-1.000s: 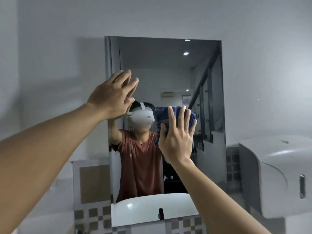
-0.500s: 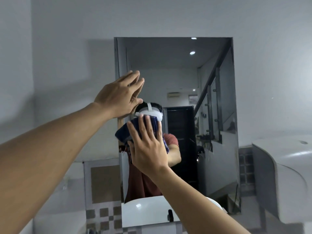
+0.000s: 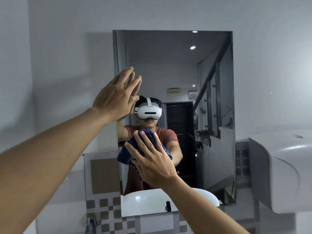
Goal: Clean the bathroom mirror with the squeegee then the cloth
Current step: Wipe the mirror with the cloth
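The right hand (image 3: 152, 163) presses a dark blue cloth (image 3: 128, 152) flat against the mirror (image 3: 179, 68), fingers spread over it. The left hand (image 3: 116, 97), up and to the left, lies open with its palm on the glass near the mirror's left edge. No writing can be read anywhere. Below the hands is a white sink (image 3: 145, 203) and checkered tile (image 3: 104, 210); right of them, a white dispenser (image 3: 287, 169) on the grey wall (image 3: 67, 48).
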Available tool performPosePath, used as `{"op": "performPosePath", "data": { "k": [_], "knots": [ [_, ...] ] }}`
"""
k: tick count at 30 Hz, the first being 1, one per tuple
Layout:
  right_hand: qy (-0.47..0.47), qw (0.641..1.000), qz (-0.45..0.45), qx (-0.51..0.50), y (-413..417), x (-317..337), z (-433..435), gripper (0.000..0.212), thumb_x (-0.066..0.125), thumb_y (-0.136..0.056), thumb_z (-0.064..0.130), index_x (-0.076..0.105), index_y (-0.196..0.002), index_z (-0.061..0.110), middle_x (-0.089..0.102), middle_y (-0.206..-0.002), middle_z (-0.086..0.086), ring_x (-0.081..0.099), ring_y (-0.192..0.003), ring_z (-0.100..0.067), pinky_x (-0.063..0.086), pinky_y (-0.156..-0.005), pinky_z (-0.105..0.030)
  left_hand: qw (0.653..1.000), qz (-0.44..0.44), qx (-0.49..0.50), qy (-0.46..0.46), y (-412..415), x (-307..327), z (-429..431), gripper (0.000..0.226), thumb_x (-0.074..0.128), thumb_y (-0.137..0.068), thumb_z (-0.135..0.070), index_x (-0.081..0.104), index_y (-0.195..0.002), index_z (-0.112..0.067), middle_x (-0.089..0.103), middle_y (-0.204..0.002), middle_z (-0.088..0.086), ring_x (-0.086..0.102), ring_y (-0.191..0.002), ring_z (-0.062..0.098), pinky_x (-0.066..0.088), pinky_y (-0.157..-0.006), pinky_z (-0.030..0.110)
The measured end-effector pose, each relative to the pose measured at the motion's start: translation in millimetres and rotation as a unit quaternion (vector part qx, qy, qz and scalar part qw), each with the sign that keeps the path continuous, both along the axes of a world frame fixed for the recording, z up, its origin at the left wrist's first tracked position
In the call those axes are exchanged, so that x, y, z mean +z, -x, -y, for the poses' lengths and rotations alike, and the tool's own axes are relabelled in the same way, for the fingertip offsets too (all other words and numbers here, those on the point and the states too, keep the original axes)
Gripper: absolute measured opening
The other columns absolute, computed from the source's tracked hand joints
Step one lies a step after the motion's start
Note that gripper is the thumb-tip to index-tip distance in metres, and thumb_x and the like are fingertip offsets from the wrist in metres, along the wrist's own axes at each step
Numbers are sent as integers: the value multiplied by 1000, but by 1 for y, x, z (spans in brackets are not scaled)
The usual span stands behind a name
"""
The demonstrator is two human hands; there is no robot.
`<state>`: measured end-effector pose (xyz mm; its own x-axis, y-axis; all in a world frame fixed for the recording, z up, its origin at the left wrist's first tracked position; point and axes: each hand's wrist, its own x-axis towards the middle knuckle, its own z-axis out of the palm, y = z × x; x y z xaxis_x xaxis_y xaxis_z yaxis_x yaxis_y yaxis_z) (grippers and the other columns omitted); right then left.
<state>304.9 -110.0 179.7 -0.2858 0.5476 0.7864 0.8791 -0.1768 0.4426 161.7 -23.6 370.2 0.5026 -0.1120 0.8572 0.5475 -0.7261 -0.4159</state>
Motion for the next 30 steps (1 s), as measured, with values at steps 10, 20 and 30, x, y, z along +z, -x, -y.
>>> {"op": "performPosePath", "data": {
  "k": [10, 20, 30],
  "knots": [
    [-39, 993, -110, -35, -36, -1, 35, 71, 47, -99, 42, 16, -162, 28, 11, -169, -16, 2, -157, -32, 9, -125, -58, 995, 13, -64, 73, -4, -96, 7, 55, 55, -98, -28, 43, -149, -10, 32, -158, 16, 36, -144, 34, 49, -103, 47],
    [-98, 979, -163, -75, -83, 26, 66, 68, 39, -102, 49, 16, -162, 28, 5, -170, -16, -3, -157, -31, 6, -126, -55, 998, -33, 8, 56, -17, -113, 6, 71, 57, -96, -42, 31, -156, -14, 20, -164, 18, 16, -152, 35, 19, -122, 49],
    [-195, 939, -265, -98, -145, 49, 103, 67, 34, -101, 52, 13, -161, 32, 4, -170, -15, -2, -157, -32, 2, -127, -52, 999, -24, -1, 38, -18, -113, 6, 75, 66, -89, -40, 38, -152, -10, 27, -160, 22, 24, -148, 40, 28, -119, 55]
  ]
}}
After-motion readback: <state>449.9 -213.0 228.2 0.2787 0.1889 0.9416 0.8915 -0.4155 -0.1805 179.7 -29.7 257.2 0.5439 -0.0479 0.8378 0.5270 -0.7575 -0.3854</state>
